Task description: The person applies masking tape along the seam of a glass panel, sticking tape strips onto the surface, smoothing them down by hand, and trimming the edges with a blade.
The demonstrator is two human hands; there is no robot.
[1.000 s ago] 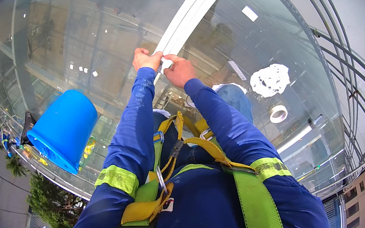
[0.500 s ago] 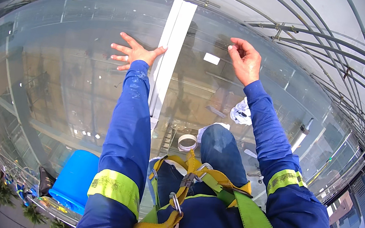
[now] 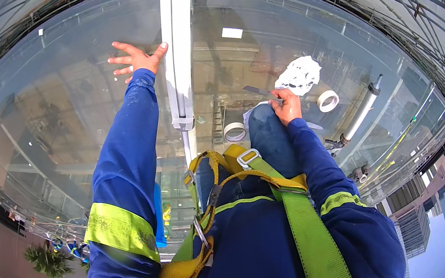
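Note:
My left hand (image 3: 136,60) is spread open on the glass surface (image 3: 56,97), its thumb at the edge of a long white strip (image 3: 173,51) that runs away from me over the glass. Near the lower end of that strip is a joint (image 3: 183,123). Beside my raised knee (image 3: 269,134), my right hand (image 3: 287,104) has its fingers closed on a thin, flat grey piece (image 3: 255,90). A crumpled white cloth (image 3: 298,73) lies just beyond it, with one tape roll (image 3: 328,100) to the right and another (image 3: 234,132) left of the knee.
A long caulking gun (image 3: 363,114) and a yellow-banded pole (image 3: 389,158) lie at the right. A blue bucket (image 3: 157,215) is partly hidden behind my left arm. Curved scaffold tubes (image 3: 439,39) line the glass's far edge; buildings and a palm tree show beyond.
Both hands have left the white strip's joint. My left hand spread out, while my right hand rose, then came down beside my knee onto the grey piece. My view has shifted too.

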